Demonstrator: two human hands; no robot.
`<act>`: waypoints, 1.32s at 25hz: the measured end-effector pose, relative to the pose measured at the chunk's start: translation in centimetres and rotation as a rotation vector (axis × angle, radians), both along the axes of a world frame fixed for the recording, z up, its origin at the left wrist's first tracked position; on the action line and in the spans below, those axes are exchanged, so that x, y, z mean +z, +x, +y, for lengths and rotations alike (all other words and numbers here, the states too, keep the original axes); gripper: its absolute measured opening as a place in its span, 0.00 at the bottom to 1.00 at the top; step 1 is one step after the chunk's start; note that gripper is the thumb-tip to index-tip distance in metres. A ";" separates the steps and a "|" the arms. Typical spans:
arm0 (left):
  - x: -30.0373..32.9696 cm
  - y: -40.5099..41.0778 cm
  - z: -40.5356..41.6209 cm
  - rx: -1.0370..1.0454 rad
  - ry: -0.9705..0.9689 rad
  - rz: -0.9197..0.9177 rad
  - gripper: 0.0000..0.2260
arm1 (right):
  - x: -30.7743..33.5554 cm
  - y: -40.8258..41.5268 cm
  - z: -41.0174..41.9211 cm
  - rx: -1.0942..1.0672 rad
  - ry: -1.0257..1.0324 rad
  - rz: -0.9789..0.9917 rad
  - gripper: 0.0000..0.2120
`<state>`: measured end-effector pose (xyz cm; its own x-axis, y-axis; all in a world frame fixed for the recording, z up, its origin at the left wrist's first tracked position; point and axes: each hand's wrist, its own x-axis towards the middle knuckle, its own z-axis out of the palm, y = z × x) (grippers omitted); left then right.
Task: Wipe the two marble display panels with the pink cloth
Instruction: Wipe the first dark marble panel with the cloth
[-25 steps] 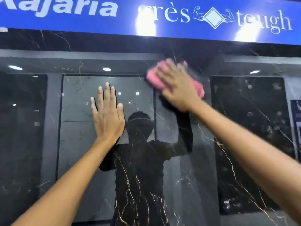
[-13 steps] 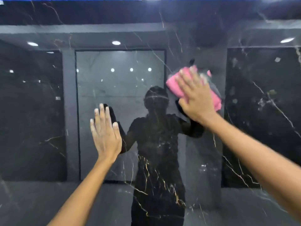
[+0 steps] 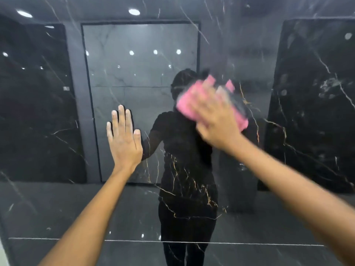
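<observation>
Marble panel (image 3: 192,217), glossy and black, fills the view; the wiping has come down it from the top edge to mid-height, so the lower part looks left to do. Left hand (image 3: 124,139) stays flat, fingers straight, bracing. Right hand (image 3: 215,118), blurred, presses the pink cloth (image 3: 187,104) against it.

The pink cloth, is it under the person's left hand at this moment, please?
No, the pink cloth is pressed to the marble panel by the right hand, while the left hand lies flat and bare on it.
</observation>
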<state>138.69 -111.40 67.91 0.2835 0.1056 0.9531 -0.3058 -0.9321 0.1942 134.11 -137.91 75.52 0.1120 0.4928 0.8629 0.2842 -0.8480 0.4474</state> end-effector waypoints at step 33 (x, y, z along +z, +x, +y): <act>-0.4 0.4 0.0 0.017 -0.016 -0.049 0.26 | -3.1 -3.0 2.4 -0.335 0.691 0.111 0.29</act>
<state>139.08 -111.42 67.47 0.2345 0.1251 0.9640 -0.2992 -0.9343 0.1940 131.06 -135.52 72.40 0.2640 -0.2289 0.9369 -0.0241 -0.9727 -0.2309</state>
